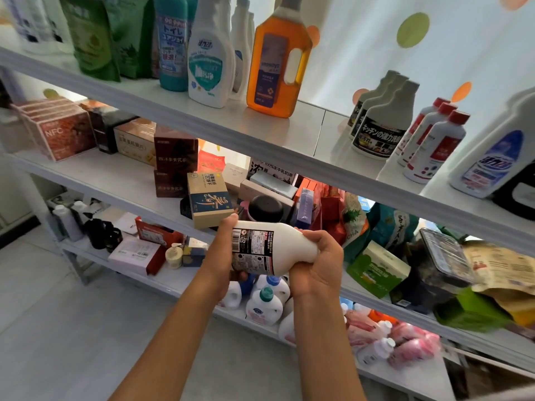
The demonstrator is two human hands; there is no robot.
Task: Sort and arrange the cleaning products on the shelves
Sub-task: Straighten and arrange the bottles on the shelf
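I hold a white bottle (269, 247) with a black label sideways in front of the shelves. My left hand (223, 256) grips its base end and my right hand (318, 261) wraps its neck end, hiding the cap. On the top shelf (304, 131) stand three matching white bottles with black labels (382, 123), three red-capped white bottles (434, 143), an amber bottle with a handle (278, 65), a white spray refill bottle (208, 62), a teal bottle (172, 44) and green pouches (95, 36).
The middle shelf (115, 180) carries boxes and food packets. White and pink detergent bottles (265, 302) sit on the lower shelf beneath my hands. A large white-and-blue bottle (498, 151) stands at the top shelf's right end. Grey floor (72, 328) lies to the left.
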